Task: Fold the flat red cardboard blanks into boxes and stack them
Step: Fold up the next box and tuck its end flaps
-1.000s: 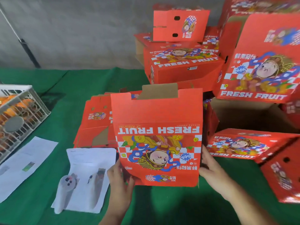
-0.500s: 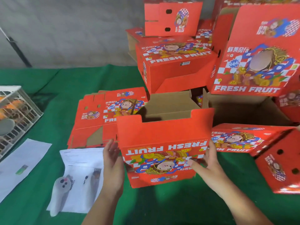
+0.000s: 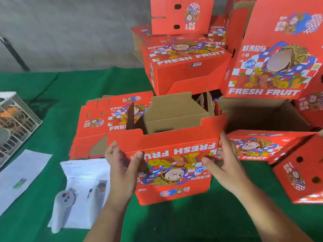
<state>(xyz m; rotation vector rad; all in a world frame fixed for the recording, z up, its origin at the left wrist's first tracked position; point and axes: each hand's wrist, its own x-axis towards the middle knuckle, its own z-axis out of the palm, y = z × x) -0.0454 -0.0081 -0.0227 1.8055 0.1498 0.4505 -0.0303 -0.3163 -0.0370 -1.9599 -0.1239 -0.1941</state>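
A red cardboard blank (image 3: 174, 165) printed "FRESH FRUIT" upside down stands half opened into a box shape in front of me, its brown inside (image 3: 174, 114) showing. My left hand (image 3: 122, 165) grips its left edge, thumb on the printed front. My right hand (image 3: 225, 163) grips its right edge the same way. Behind it on the left lies a pile of flat red blanks (image 3: 99, 119). Folded red boxes (image 3: 185, 67) are stacked at the back.
An open box (image 3: 262, 112) with a raised lid stands at the right, with more red boxes (image 3: 300, 173) lying beside it. Papers (image 3: 83, 186) and a white controller (image 3: 61, 206) lie on the green cloth (image 3: 174, 222) at the left. A wire crate (image 3: 15, 119) sits at the far left.
The blank was held upright and flat. It has tipped down toward me and spread open into a box shape, and both hands have shifted up its side edges.
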